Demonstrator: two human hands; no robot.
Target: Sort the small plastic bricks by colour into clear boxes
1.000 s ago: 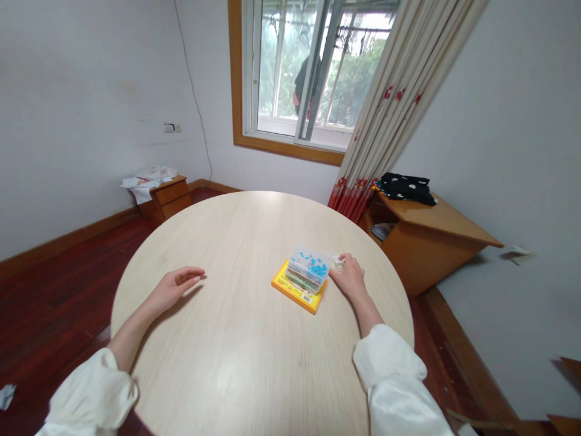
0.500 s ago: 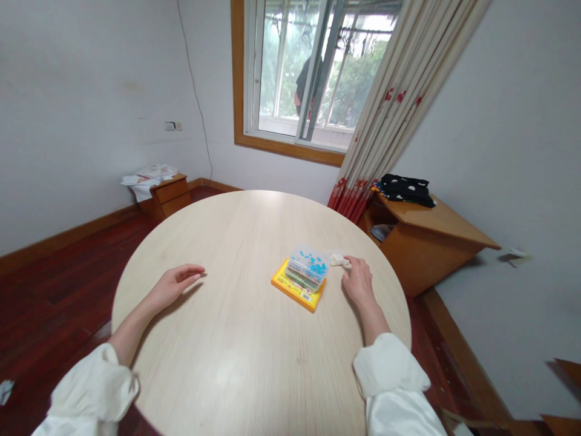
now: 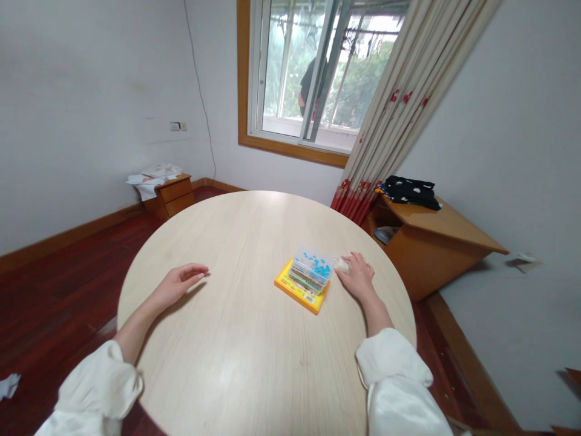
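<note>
My left hand (image 3: 181, 284) rests on its side on the left of the round table (image 3: 218, 363), fingers loosely stretched and holding nothing. On the right, my right hand (image 3: 358, 277) has thumb and fingers around a small whitish, crumpled-looking piece (image 3: 342, 265); its kind is unclear. Just left of that hand lies a clear plastic box (image 3: 311, 269) with small blue pieces in its upper part and darker contents below. It sits on a flat yellow box (image 3: 295, 290) with printing, set at an angle on the tabletop.
Beyond the table's right edge is a tilted-looking wooden cabinet (image 3: 445, 236) with black patterned cloth (image 3: 411, 191) on top. A small drawer unit (image 3: 177, 195) with papers stands at the far left. A curtain (image 3: 399, 103) hangs beside the window (image 3: 327, 72).
My right thumb has moved left and my right hand has closed in around the whitish piece. My left hand stays in place. The whole view has shifted slightly.
</note>
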